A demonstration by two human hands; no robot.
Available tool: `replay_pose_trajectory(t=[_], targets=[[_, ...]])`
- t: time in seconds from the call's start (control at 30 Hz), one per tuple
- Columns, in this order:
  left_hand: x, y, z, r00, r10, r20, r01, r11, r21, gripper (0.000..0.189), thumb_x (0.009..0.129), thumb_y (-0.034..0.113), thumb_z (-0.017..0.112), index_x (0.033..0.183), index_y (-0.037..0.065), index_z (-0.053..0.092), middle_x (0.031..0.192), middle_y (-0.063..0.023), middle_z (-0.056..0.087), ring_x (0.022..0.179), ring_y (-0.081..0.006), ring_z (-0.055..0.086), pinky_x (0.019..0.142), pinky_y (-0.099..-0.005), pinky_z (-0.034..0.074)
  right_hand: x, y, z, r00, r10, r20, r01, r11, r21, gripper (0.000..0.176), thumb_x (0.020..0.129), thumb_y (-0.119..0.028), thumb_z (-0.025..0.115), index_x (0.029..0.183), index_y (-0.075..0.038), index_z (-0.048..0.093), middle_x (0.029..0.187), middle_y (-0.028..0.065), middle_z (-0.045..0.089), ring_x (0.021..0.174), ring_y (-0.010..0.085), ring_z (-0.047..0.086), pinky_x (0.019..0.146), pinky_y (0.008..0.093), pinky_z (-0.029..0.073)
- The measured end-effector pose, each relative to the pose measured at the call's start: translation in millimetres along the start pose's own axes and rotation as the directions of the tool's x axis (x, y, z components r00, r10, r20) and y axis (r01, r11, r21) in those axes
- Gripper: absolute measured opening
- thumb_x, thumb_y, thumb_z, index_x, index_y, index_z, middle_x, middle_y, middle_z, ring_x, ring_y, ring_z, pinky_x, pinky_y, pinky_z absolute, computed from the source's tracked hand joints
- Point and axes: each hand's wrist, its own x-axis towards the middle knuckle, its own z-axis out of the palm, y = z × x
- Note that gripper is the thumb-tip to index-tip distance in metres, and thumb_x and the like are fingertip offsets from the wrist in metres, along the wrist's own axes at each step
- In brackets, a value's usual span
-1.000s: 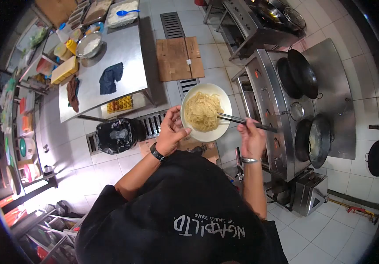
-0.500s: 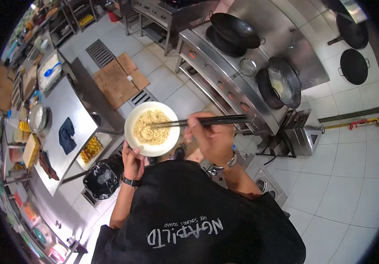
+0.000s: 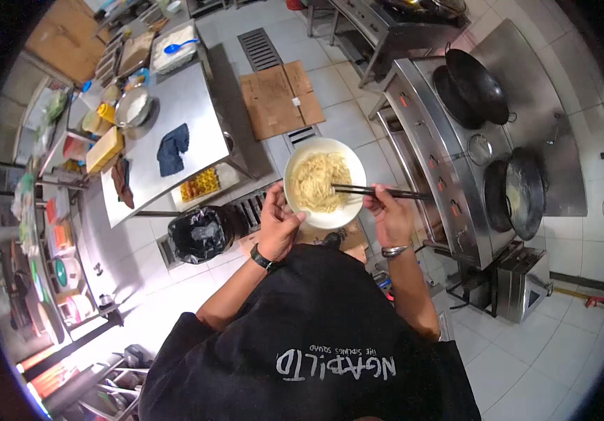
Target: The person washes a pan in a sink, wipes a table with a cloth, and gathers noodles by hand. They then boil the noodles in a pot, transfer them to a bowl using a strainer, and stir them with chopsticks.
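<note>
My left hand point(image 3: 279, 226) grips the lower left rim of a white bowl point(image 3: 347, 216), its thumb over the edge. Pale noodles point(image 3: 321, 181) lie heaped inside the bowl. Dark chopsticks point(image 3: 393, 192) are held in my right hand point(image 3: 391, 219), which is closed round them just right of the bowl. Their tips reach into the noodles. The bowl is in front of my chest, above the floor.
To the left stands a steel table point(image 3: 207, 105) bearing a dark cloth point(image 3: 173, 149), with a black-lined bin point(image 3: 200, 234) beside it. On the right, a stove point(image 3: 421, 133) carries woks point(image 3: 526, 193) and a strainer point(image 3: 480, 149). Flattened cardboard point(image 3: 274, 105) covers some floor ahead.
My view has turned, with the table and stove shifting rightward in the picture. My right hand has come lower beside the bowl, and the chopsticks now slope down to the right.
</note>
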Motion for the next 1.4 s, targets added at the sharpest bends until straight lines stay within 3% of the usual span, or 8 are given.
replay_pose_trajectory(t=[0.17,0.4,0.6,0.77,0.83,1.1,1.27,1.4], targets=[[-9.2,-12.9,-14.9,0.995,-0.103,-0.003,0.102,0.987,-0.123,0.059,0.078,-0.004,0.059,0.131,0.003,0.034,0.126,-0.0090,0.047,0.115,-0.0176,0.050,0.093,-0.0308,0.045,-5.7,-17.3,10.9,0.999,0.026,0.043,-0.028,0.998,0.051,0.014,0.089,-0.007,0.058,0.095,0.005,0.060,0.077,0.0107,0.064,0.065,0.0159,0.063,0.060,0.0258,0.053],[-20.0,-12.6,-5.1,0.998,-0.059,-0.004,0.059,0.996,-0.067,0.057,0.079,0.007,0.061,0.129,0.001,0.036,0.125,-0.0139,0.050,0.116,-0.0239,0.051,0.098,-0.0367,0.044,-48.4,-90.4,18.2,0.886,-0.445,0.129,0.399,0.591,-0.701,0.016,0.090,-0.012,0.060,0.089,0.005,0.060,0.066,0.0068,0.062,0.058,0.0128,0.062,0.053,0.0251,0.052],[-19.7,-10.1,12.3,0.997,-0.071,-0.006,0.071,0.997,-0.042,0.062,0.079,0.007,0.059,0.134,0.000,0.031,0.129,-0.0145,0.047,0.117,-0.0251,0.051,0.098,-0.0369,0.043,5.0,-10.3,-14.0,1.000,0.012,0.006,-0.012,0.998,-0.069,0.018,0.089,-0.011,0.059,0.094,0.006,0.058,0.071,0.0112,0.063,0.060,0.0162,0.064,0.054,0.0258,0.053],[-25.1,-23.6,11.9,0.991,-0.120,-0.057,0.114,0.988,-0.101,0.061,0.080,0.008,0.057,0.134,0.000,0.031,0.130,-0.0151,0.047,0.117,-0.0264,0.051,0.098,-0.0391,0.043,-18.9,-51.0,-3.8,0.987,-0.094,0.133,0.130,0.947,-0.294,0.017,0.090,-0.010,0.058,0.095,0.006,0.059,0.071,0.0119,0.064,0.060,0.0156,0.064,0.053,0.0254,0.052],[-28.7,-27.3,11.9,0.988,-0.136,-0.073,0.126,0.983,-0.133,0.060,0.081,0.008,0.057,0.134,0.000,0.031,0.130,-0.0150,0.047,0.117,-0.0268,0.051,0.097,-0.0401,0.044,-31.1,-80.3,-1.2,0.869,-0.441,0.224,0.477,0.627,-0.616,0.016,0.087,-0.012,0.060,0.088,0.004,0.061,0.062,0.0088,0.064,0.055,0.0137,0.064,0.051,0.0261,0.052],[-37.7,-33.1,24.7,0.991,-0.088,-0.096,0.078,0.992,-0.095,0.059,0.081,0.011,0.060,0.133,0.002,0.033,0.127,-0.0142,0.050,0.110,-0.0251,0.056,0.087,-0.0363,0.051,-23.5,-59.9,-20.0,0.960,-0.037,0.279,0.183,0.834,-0.521,0.019,0.091,-0.012,0.056,0.092,0.006,0.059,0.068,0.0101,0.065,0.061,0.0147,0.065,0.054,0.0246,0.052],[-41.2,-43.0,10.9,0.991,-0.058,-0.120,0.047,0.995,-0.093,0.058,0.079,0.004,0.060,0.131,0.004,0.036,0.116,-0.0069,0.052,0.085,-0.0103,0.055,0.063,-0.0191,0.045,-20.3,-97.0,-21.2,0.903,-0.363,0.228,0.428,0.722,-0.544,0.018,0.091,-0.014,0.058,0.093,0.004,0.059,0.065,0.0072,0.063,0.057,0.0104,0.061,0.052,0.0222,0.049],[-36.9,-39.7,10.5,0.991,-0.007,-0.132,0.004,1.000,-0.021,0.060,0.076,0.000,0.061,0.131,0.004,0.036,0.124,-0.0070,0.049,0.109,-0.0141,0.051,0.082,-0.0244,0.047,12.4,-49.7,-39.7,0.983,-0.121,0.140,0.166,0.907,-0.388,0.020,0.089,-0.012,0.058,0.097,0.006,0.060,0.071,0.0108,0.065,0.060,0.0166,0.063,0.057,0.0260,0.053]])
